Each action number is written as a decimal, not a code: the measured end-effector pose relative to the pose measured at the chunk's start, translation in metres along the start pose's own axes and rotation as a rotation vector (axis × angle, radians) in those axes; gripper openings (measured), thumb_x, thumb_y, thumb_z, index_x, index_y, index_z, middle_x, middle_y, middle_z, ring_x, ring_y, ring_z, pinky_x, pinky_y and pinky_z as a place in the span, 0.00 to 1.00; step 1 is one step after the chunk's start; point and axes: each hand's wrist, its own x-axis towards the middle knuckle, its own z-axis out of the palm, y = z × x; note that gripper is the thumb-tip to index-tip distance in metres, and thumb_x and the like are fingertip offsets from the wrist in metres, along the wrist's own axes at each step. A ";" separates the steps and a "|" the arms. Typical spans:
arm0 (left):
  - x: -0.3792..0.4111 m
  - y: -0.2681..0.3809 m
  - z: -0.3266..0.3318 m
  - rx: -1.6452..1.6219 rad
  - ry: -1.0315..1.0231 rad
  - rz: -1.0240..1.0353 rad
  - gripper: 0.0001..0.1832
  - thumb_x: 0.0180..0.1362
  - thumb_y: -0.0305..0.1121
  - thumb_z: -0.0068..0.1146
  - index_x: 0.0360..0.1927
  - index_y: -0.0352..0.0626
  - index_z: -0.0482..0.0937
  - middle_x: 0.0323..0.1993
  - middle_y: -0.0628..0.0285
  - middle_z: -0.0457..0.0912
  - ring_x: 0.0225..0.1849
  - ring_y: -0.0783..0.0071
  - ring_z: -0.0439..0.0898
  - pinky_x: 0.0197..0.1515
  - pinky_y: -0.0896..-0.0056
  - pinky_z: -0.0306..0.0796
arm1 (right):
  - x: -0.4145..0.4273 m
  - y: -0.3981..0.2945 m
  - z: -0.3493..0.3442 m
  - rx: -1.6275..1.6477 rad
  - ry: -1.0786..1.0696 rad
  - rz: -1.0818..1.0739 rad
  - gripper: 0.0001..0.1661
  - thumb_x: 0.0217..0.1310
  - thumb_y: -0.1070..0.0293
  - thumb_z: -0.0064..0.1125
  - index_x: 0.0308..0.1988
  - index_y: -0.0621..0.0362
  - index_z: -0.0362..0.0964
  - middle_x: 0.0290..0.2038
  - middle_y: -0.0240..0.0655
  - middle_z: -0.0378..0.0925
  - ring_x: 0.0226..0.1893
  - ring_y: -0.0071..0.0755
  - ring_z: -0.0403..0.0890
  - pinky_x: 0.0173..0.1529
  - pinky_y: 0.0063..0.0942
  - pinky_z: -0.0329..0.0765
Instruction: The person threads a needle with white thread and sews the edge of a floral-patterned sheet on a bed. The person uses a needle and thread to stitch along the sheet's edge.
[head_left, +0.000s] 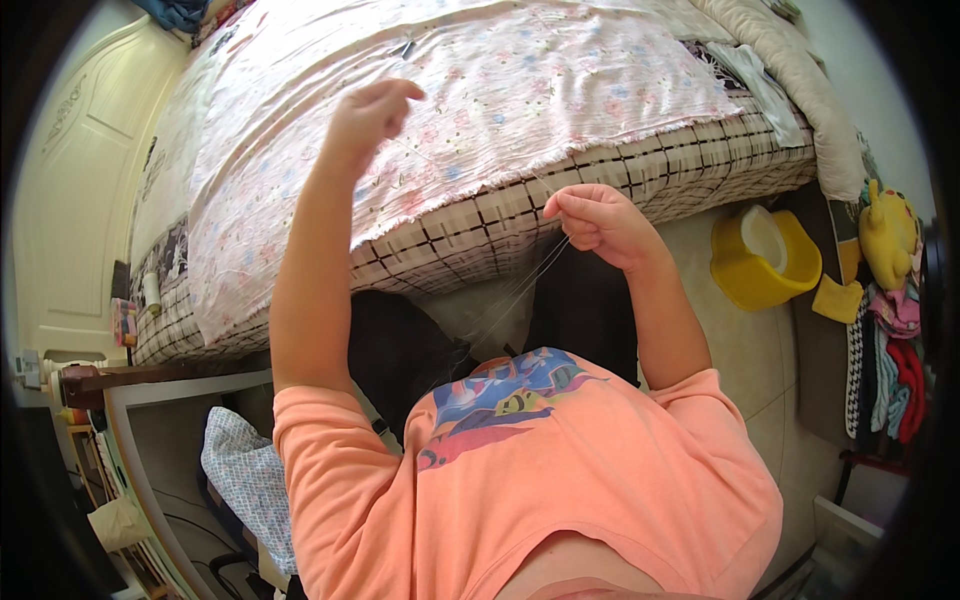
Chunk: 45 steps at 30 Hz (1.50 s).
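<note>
My left hand (375, 112) is raised over the floral cloth (510, 97) on the bed, fingers pinched. A fine white thread (415, 149) runs from it toward my right hand (600, 221), and parts of its length are too thin to follow. My right hand pinches thread near the bed's front edge, and several loose strands (517, 294) trail from it down to my lap. Whether either hand also holds a needle cannot be seen. Beyond my left hand, a small dark object (408, 49) lies on the cloth, too small to name.
The bed's side carries a checked cover (480, 232). A white thread spool (151, 292) is at its left corner, beside a pack of coloured items (124, 322). At right are a yellow plastic potty (765, 259), a yellow plush toy (889, 232) and folded clothes (904, 390). A cushion (247, 480) sits lower left.
</note>
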 end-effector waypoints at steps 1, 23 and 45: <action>0.005 -0.003 -0.014 -0.059 0.028 0.051 0.11 0.64 0.32 0.52 0.37 0.34 0.80 0.16 0.74 0.64 0.17 0.85 0.56 0.20 0.84 0.50 | 0.000 0.000 -0.001 0.000 0.001 0.001 0.14 0.68 0.64 0.50 0.38 0.64 0.75 0.17 0.16 0.57 0.16 0.09 0.53 0.19 0.13 0.49; 0.048 -0.093 -0.108 0.022 0.661 -0.104 0.13 0.63 0.34 0.53 0.30 0.36 0.84 0.16 0.70 0.71 0.15 0.86 0.64 0.17 0.81 0.56 | -0.014 -0.008 -0.025 0.135 -0.018 -0.085 0.14 0.69 0.65 0.47 0.39 0.64 0.74 0.16 0.17 0.55 0.14 0.10 0.51 0.18 0.13 0.49; 0.012 -0.070 -0.107 -0.091 0.259 -0.198 0.13 0.66 0.37 0.51 0.41 0.34 0.78 0.18 0.73 0.66 0.17 0.86 0.60 0.20 0.84 0.55 | -0.034 -0.015 -0.060 0.287 0.177 -0.258 0.11 0.69 0.67 0.46 0.39 0.61 0.72 0.15 0.18 0.51 0.14 0.12 0.51 0.18 0.14 0.50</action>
